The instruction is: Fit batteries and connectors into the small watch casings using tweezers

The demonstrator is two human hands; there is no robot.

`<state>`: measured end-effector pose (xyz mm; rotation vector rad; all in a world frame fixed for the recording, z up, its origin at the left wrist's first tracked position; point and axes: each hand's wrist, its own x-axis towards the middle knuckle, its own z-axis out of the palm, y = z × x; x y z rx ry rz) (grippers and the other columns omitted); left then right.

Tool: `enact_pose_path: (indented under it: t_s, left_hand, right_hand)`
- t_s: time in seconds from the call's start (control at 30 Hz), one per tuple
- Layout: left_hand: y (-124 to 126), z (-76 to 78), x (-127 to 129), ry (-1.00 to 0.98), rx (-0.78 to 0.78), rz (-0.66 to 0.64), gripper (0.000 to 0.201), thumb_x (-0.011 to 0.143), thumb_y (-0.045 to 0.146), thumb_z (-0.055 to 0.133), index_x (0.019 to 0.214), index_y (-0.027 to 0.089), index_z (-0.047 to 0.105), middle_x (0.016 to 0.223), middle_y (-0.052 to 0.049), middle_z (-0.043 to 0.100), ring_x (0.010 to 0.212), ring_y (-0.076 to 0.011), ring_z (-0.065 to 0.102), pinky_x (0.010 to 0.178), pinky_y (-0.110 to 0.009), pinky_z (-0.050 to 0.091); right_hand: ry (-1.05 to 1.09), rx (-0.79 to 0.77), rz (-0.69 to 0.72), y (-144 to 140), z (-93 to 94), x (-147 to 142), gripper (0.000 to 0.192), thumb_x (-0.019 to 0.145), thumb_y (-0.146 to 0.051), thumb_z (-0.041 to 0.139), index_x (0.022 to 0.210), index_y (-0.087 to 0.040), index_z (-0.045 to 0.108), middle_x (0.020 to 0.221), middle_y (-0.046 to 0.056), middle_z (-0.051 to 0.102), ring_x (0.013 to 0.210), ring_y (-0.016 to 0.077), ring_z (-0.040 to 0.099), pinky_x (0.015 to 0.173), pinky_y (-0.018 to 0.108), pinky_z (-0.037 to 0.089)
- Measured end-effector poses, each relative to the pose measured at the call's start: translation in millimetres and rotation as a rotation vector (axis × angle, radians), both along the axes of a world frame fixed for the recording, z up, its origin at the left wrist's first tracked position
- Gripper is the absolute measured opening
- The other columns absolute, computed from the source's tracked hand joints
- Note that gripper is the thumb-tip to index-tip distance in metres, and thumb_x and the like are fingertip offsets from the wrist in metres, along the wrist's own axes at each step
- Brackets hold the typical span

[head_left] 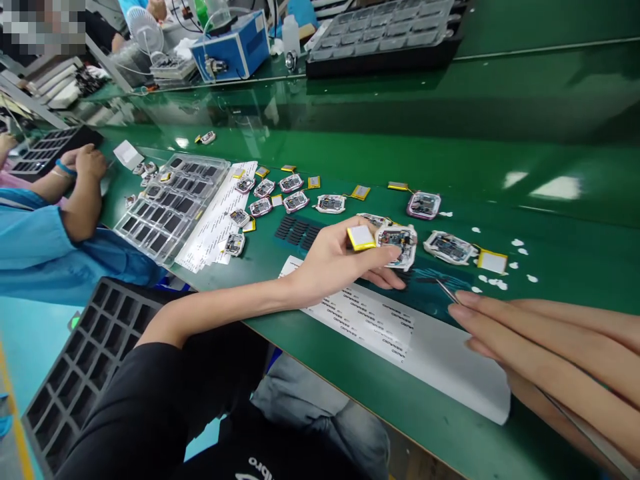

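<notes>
My left hand (333,257) is closed around a white watch case with an exposed circuit board (400,239); the thumb lies on the board. A yellow-edged battery (361,237) hangs from the case's left side, over my fingers. Tweezers (447,291) sit between the fingers of my right hand (540,340). Their tip is close to a small dark strip (426,281) on a teal film (440,300); contact I cannot make out. Just beyond lies another open watch case (450,248) wired to a battery (493,261).
Several watch cases (295,201) with batteries lie further left, beside a clear tray (173,207). A printed white sheet (370,320) runs along the near edge. White scraps (495,283) lie at right. A co-worker's hands (85,163) are at far left, near a black foam tray (95,353).
</notes>
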<state>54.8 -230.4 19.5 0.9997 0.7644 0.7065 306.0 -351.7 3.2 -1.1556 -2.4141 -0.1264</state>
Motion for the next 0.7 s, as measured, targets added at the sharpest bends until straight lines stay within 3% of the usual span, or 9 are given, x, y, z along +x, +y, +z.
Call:
enact_pose_path:
  t_s: [0.1,0.23,0.37,0.7]
  left_hand:
    - [-5.4,0.6,1.3,0.016,0.002,-0.017,0.062,0.069,0.055,0.092,0.081,0.024,0.039,0.055,0.008,0.060,0.054,-0.0154,0.072,0.052,-0.023,0.055]
    - [-11.9,-1.4,1.7,0.031,0.035,-0.044,0.059,0.072,0.056,0.089,0.078,0.024,0.040,0.051,0.008,0.060,0.050,-0.0152,0.070,0.048,-0.023,0.055]
    - [-15.4,-4.1,1.9,0.026,0.080,-0.017,0.057,0.073,0.054,0.089,0.075,0.024,0.041,0.047,0.008,0.059,0.046,-0.0144,0.066,0.044,-0.023,0.052]
    - [-20.4,-4.7,3.9,0.065,0.077,0.009,0.058,0.070,0.052,0.092,0.071,0.023,0.042,0.046,0.010,0.053,0.044,-0.0130,0.062,0.041,-0.022,0.048]
  right_hand:
    - [-0.025,0.019,-0.010,-0.8,-5.1,-4.7,0.066,0.101,-0.017,0.052,0.164,-0.029,0.038,0.152,0.004,0.064,0.134,0.0332,0.064,0.112,0.051,0.053]
    - [-0.007,0.046,0.010,-1.6,-8.7,-12.5,0.063,0.102,-0.019,0.047,0.164,-0.028,0.039,0.151,0.004,0.065,0.132,0.0337,0.064,0.111,0.051,0.052]
    - [0.026,0.065,0.010,-1.9,-8.2,-19.6,0.057,0.107,-0.037,0.033,0.163,-0.031,0.041,0.147,0.003,0.068,0.130,0.0339,0.065,0.108,0.054,0.054]
    - [-0.004,0.087,0.037,-0.9,-7.1,-26.9,0.060,0.107,-0.036,0.028,0.166,-0.029,0.036,0.144,0.002,0.070,0.122,0.0345,0.067,0.103,0.054,0.053]
